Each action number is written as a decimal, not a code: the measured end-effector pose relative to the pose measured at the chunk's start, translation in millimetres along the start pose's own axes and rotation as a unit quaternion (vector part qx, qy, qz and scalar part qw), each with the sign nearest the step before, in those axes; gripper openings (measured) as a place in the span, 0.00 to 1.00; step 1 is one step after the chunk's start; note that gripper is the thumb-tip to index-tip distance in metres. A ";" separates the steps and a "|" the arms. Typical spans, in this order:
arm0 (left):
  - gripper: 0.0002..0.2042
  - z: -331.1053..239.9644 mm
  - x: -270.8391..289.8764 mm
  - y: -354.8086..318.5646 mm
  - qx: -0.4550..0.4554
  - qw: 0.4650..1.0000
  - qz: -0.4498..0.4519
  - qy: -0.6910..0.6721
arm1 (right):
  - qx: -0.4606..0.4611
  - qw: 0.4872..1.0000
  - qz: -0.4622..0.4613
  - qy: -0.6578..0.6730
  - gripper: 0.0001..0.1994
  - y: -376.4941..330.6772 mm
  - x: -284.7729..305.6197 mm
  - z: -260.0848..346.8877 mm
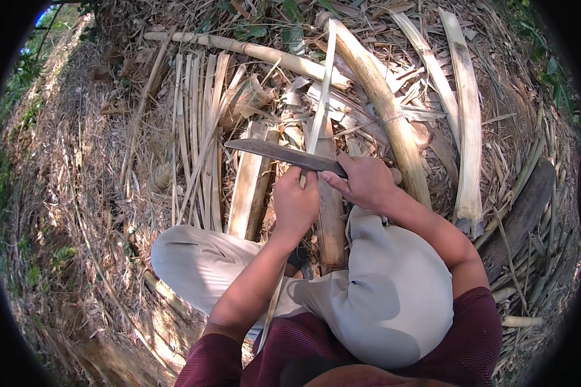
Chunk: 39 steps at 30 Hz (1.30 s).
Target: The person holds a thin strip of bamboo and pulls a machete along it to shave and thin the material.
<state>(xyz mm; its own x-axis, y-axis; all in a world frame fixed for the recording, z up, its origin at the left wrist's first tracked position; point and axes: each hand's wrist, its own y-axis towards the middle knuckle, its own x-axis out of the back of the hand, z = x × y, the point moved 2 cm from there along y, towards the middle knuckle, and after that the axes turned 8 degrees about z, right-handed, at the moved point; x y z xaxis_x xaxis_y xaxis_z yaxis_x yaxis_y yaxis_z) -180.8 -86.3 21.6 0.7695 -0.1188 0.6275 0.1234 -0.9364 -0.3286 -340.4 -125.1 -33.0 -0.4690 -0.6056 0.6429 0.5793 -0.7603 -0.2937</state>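
Observation:
A long-bladed knife [281, 153] lies across the middle of the head view, its tip toward the left. My right hand [366, 182] is closed around its handle end. Beneath the blade, my left hand [295, 203] pinches a thin, pale bamboo-like strip [323, 97]. From the pinch the strip runs away from me under the knife, and a narrow length trails back past my left forearm. The blade crosses the strip just beyond my left fingertips; whether it bites into it cannot be seen. A split log [331, 222] lies lengthwise below both hands.
Several thin strips [197, 129] lie in a row on the left. Split pale stalks [466, 129] and a thick pole [384, 109] lie on the right, with another pole [258, 51] across the back. A dark log [523, 213] rests at far right. Shavings cover the ground.

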 end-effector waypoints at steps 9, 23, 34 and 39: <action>0.14 28.5 -90.5 63.7 0.010 0.994 0.088 -0.068 | -0.198 0.979 0.012 -0.036 0.29 -29.2 27.8 -57.1; 0.25 41.0 -84.7 48.2 0.365 0.752 0.390 -0.385 | -0.172 0.979 -0.051 -0.094 0.12 -60.0 4.4 -111.8; 0.19 19.9 -17.1 -26.4 0.354 0.745 0.400 -0.400 | -0.207 0.972 -0.098 -0.052 0.10 -60.4 29.3 -101.0; 0.16 33.9 -60.3 -18.8 0.211 0.885 0.294 -0.292 | -0.111 0.985 -0.116 -0.069 0.12 -64.2 28.8 -97.8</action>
<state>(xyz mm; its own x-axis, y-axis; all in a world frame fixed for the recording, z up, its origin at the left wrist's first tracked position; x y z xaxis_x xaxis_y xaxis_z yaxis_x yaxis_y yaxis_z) -208.3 -50.3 -34.0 0.9557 -0.2391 -0.1718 -0.2789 -0.5482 -0.7885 -456.3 -116.7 -64.8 -0.4681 -0.3842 0.7958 0.2999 -0.9162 -0.2660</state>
